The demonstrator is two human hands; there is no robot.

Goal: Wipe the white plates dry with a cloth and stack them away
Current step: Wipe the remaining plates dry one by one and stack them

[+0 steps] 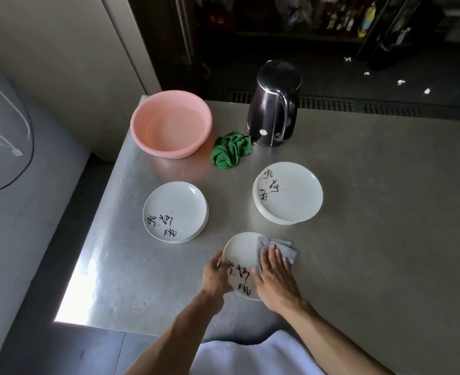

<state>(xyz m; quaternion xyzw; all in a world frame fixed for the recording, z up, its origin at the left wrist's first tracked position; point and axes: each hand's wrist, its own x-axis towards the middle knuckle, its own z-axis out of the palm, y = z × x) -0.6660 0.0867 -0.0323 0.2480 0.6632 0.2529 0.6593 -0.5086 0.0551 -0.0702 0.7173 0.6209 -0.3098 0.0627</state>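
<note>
Nearest, the left hand [218, 277] grips the left rim of a white plate [241, 253], while the right hand [274, 277], fingers straight, presses a grey cloth [277, 246] flat on its right side. Beyond, on the steel surface [358, 239], stand a pink basin [170, 123], the left plate stack [174, 209], a green rag [231, 150], a black kettle [274, 104] and the right plate stack [288, 193]. Bare metal stretches right; the left edge drops to the floor [33, 226].
</note>
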